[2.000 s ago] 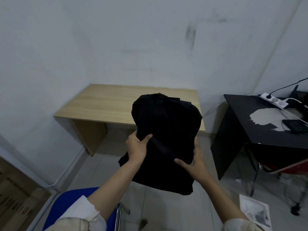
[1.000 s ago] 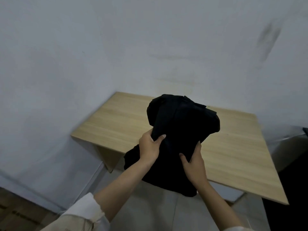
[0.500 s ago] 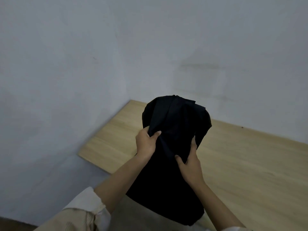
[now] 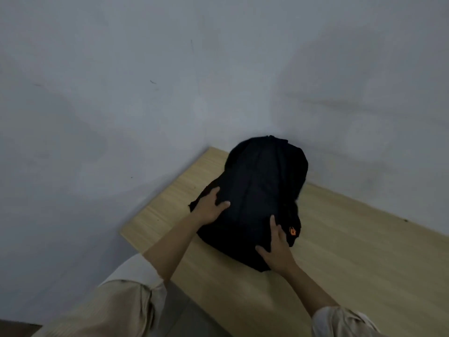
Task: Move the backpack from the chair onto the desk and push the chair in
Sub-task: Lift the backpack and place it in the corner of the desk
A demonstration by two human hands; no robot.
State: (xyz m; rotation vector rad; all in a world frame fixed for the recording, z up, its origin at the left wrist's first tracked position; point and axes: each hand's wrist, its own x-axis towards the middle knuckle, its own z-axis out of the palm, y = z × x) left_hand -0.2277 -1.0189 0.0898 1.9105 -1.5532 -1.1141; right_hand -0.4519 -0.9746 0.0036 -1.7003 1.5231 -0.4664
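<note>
The black backpack (image 4: 260, 190) lies on the light wooden desk (image 4: 352, 251), near its far left corner against the wall. A small orange mark shows on its right side. My left hand (image 4: 210, 207) grips the backpack's left edge, fingers curled onto the fabric. My right hand (image 4: 277, 249) holds its near right end, thumb and fingers pressed on it. The chair is out of view.
Grey-white walls (image 4: 145, 105) meet in a corner right behind the backpack. The desk's left edge (image 4: 167, 193) runs along the left wall. Bare desk surface stretches to the right of the backpack and toward me.
I carried the backpack from in front of the desk over it and lowered it onto the top near the corner. Both hands have stayed on it. The view moved closer.
</note>
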